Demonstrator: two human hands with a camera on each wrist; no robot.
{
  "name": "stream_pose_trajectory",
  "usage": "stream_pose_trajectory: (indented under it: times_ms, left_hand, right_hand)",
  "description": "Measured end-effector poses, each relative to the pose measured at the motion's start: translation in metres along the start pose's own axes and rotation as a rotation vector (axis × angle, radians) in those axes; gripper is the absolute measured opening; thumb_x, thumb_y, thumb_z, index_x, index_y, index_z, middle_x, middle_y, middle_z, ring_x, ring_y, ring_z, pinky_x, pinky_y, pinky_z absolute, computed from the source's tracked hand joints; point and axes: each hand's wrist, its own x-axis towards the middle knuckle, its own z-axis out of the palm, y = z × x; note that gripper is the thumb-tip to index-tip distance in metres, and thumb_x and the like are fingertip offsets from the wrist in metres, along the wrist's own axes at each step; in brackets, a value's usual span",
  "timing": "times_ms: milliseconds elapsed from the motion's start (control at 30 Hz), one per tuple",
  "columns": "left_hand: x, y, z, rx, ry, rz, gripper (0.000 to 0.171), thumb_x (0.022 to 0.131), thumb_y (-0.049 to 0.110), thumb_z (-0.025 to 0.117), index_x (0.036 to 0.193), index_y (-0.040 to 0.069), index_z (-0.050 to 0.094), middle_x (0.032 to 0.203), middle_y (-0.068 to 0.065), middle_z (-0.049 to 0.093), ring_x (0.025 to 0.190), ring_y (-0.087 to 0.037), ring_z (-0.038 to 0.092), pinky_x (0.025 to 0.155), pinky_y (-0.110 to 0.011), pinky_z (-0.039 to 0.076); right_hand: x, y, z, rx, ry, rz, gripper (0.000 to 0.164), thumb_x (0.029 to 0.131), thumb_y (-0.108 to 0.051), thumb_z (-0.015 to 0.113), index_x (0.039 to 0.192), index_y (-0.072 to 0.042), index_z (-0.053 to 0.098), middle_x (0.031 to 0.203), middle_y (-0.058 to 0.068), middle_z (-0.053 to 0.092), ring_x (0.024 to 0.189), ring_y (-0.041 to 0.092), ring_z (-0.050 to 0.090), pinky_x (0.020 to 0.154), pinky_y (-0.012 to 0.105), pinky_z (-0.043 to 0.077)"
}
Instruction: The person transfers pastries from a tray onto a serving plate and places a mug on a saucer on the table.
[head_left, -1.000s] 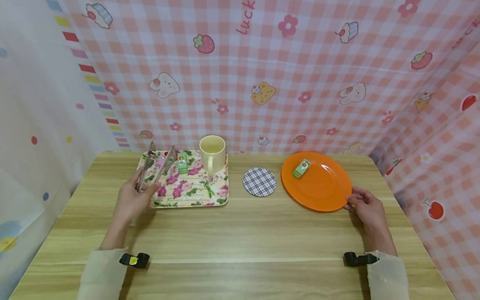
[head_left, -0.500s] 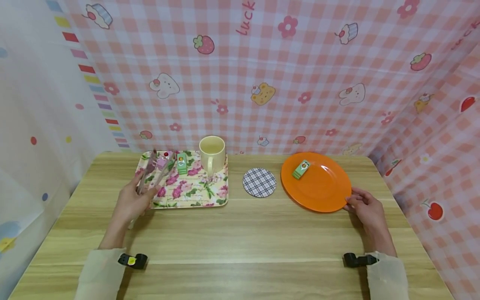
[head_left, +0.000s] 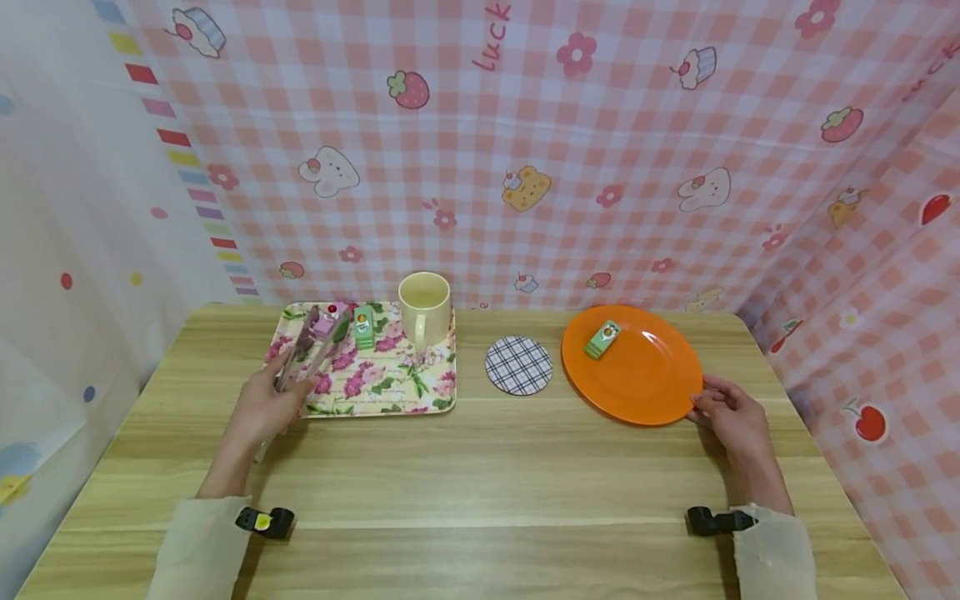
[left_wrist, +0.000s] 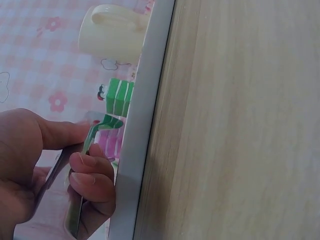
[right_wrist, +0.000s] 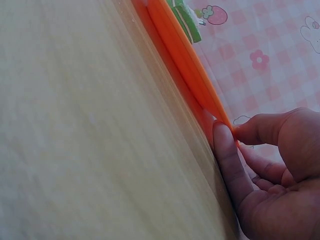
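1. We see the tongs (head_left: 324,352) at left of centre in the head view, their tips pointing up the frame over the tray and their two arms standing apart.
2. The pink cake (head_left: 327,321), topped with a small red ball, sits between the tong tips near the tray's far edge; we cannot tell whether either tip touches it.
3. The left hand (head_left: 266,404), in the lower left of the tray area, grips the tongs, with the thumb on one arm and curled fingers on the other, as the left wrist view shows.
4. Just right of the pink cake we find a green striped cake (head_left: 364,327), upright on the tray.
5. The flowered tray (head_left: 397,396) lies left of the frame's centre, and a pale yellow mug (head_left: 425,312) stands at its upper right, handle toward the bottom of the frame.
6. Right of the tray, near the middle of the frame, we see a round checked coaster (head_left: 519,365).
7. Farther right lies the orange plate (head_left: 652,367), with a second green cake (head_left: 602,339) tilted on its upper left part.
8. The right hand (head_left: 731,412) pinches the plate's lower right rim between thumb and fingers.
9. Beneath everything we see a wooden table (head_left: 480,483); a pink checked cloth (head_left: 480,133) fills the upper frame.
10. At the bottom corners, pale sleeves (head_left: 201,550) meet black wrist cameras (head_left: 279,522).
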Motion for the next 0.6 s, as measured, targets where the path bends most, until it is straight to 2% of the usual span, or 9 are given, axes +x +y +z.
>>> stream_pose_trajectory:
  times_ms: [300,600]
  left_hand:
    - [0.0013,-0.0031,0.0002,0.003,-0.019,-0.004,0.071,0.105,0.023,0.048,0.165,0.007,0.014,0.069,-0.010,0.063,0.045,-0.011,0.045,0.041,-0.031,0.043]
    - [0.0007,-0.0029,0.0009,-0.033,-0.006,-0.010,0.066,0.108,0.025,0.046,0.165,0.007,0.017,0.071,-0.010,0.062,0.048,-0.011,0.048,0.042,-0.030,0.044]
  right_hand:
    - [0.0020,0.0004,0.0009,-0.024,0.012,0.016,0.057,0.102,-0.011,0.062,0.154,-0.005,0.041,0.105,-0.009,0.058,0.084,0.002,0.067,0.078,0.019,0.059]
    - [0.0007,-0.0005,0.0008,-0.020,0.008,0.020,0.057,0.101,-0.012,0.062,0.154,-0.005,0.041,0.104,-0.009,0.058,0.084,0.001,0.067,0.078,0.019,0.059]
